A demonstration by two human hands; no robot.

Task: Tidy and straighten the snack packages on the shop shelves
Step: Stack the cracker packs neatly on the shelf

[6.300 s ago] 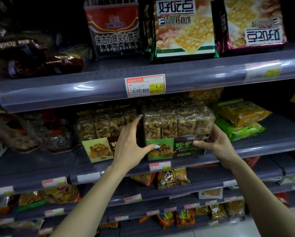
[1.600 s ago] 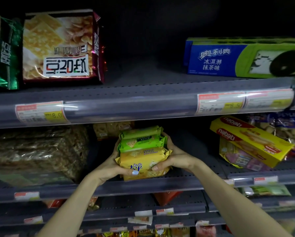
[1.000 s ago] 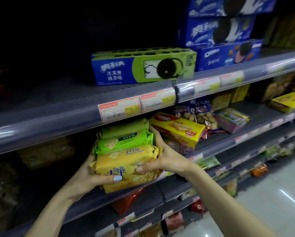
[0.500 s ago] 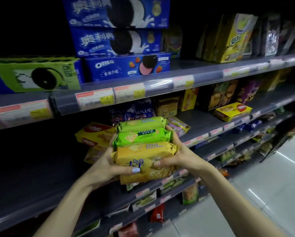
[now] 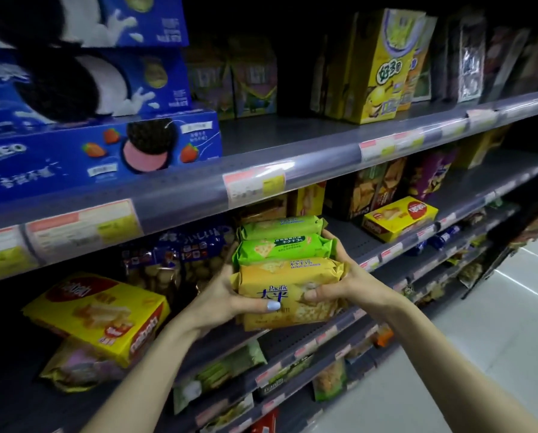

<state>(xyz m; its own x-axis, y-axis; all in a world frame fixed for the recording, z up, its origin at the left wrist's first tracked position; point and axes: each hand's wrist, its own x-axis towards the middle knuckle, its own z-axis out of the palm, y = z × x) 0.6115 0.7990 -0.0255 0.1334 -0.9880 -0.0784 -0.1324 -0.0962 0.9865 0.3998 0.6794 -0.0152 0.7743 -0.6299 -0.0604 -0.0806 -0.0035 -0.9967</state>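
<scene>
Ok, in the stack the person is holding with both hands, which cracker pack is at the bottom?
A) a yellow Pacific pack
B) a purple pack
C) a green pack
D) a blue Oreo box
A: the yellow Pacific pack sits lowest, under two green packs, with the left hand and right hand gripping the stack's sides.

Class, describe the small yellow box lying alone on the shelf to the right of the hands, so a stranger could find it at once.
Start at the stack of cracker packs held between the left hand and right hand. Follow that same shelf rightwards. There lies the flat yellow box, alone near the front edge, red ovals on its lid and side; its neighbours behind stand upright.
</scene>
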